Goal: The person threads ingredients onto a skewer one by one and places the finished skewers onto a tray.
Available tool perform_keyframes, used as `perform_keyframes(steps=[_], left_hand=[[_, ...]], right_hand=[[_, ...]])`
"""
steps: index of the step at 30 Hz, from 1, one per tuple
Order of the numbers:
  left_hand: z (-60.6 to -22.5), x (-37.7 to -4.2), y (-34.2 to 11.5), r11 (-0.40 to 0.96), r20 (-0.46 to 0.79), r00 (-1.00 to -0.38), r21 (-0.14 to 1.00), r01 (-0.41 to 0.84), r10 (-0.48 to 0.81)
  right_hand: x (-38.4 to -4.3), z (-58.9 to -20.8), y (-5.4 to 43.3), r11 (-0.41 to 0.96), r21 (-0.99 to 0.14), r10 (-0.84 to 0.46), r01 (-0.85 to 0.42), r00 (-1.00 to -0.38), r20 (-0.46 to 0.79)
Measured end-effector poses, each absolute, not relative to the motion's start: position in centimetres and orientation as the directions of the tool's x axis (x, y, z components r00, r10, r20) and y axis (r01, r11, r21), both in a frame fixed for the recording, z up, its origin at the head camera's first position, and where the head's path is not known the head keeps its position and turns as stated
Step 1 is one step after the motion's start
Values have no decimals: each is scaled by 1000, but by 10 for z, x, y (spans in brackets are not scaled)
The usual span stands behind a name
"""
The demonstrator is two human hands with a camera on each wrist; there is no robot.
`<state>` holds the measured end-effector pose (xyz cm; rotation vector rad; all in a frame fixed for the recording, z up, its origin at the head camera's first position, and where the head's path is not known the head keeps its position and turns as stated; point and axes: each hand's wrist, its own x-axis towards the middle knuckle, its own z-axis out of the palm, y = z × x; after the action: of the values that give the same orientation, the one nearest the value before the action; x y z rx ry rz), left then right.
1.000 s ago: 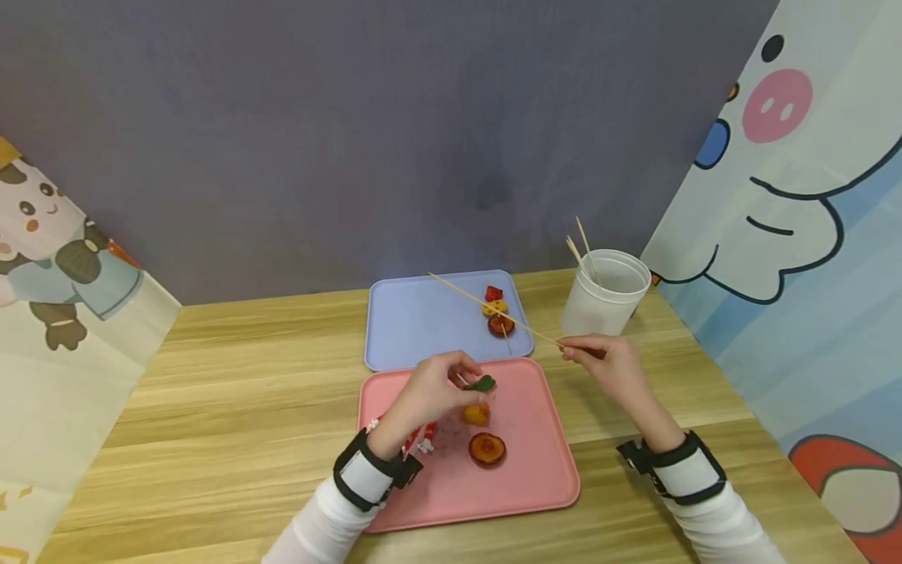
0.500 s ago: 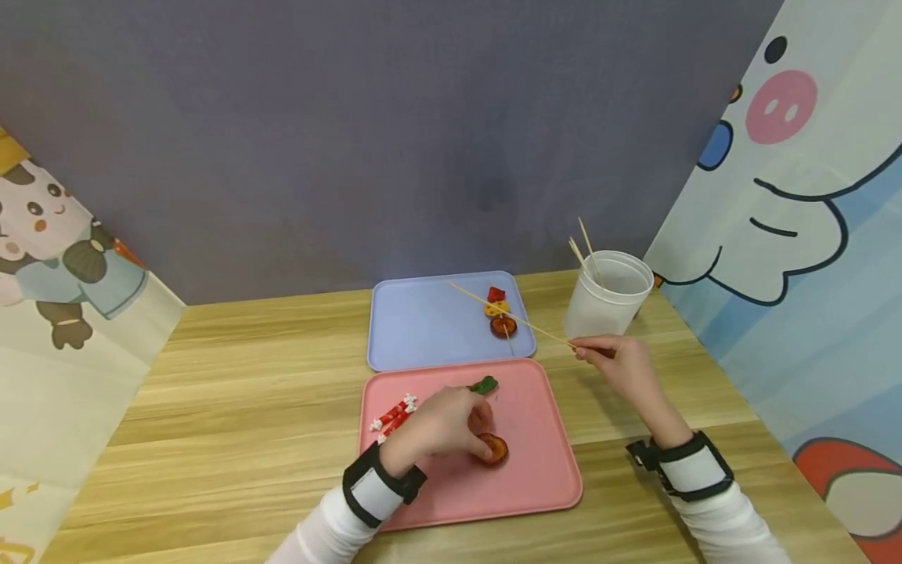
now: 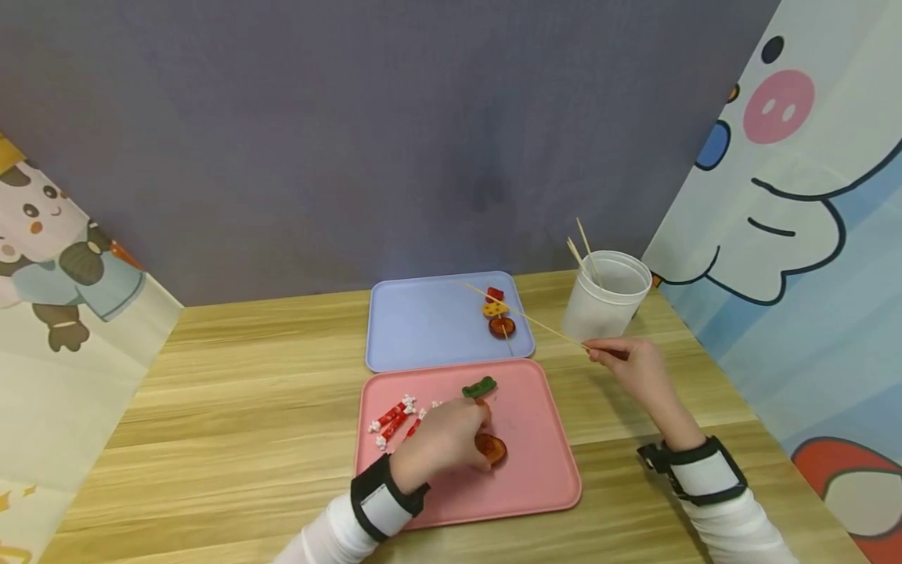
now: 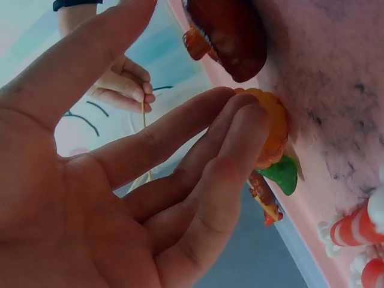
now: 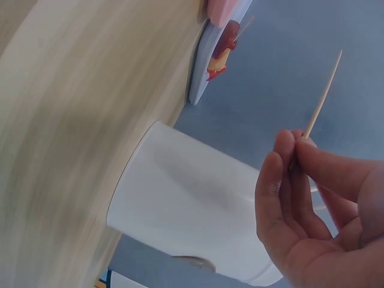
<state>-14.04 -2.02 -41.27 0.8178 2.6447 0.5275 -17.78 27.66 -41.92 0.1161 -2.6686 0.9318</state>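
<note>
My left hand reaches low over the pink tray, beside a round brown mushroom-like piece. The left wrist view shows its fingers extended against a scalloped orange piece, with the thumb held apart; the mushroom-like piece lies between thumb and fingers, and I see no clear grip on it. Behind the orange piece is a green piece. To the right of the trays, my right hand pinches a thin wooden skewer by one end, its length slanting up leftward.
A blue tray behind the pink one bears a loaded skewer with red, yellow and brown pieces. A white bucket with several skewers stands at the back right. Red pieces with white ends lie at the pink tray's left.
My left hand has come down and toward me, from beside the green piece to the mushroom-like piece. The right hand has shifted slightly right with the skewer.
</note>
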Motion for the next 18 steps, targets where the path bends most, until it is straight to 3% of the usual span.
perform_keyframes(steps=[18], left_hand=[[-424, -134, -14, 761, -129, -774, 338, 553, 620]], right_hand=[[-176, -418, 280, 808, -560, 34, -184, -933, 357]])
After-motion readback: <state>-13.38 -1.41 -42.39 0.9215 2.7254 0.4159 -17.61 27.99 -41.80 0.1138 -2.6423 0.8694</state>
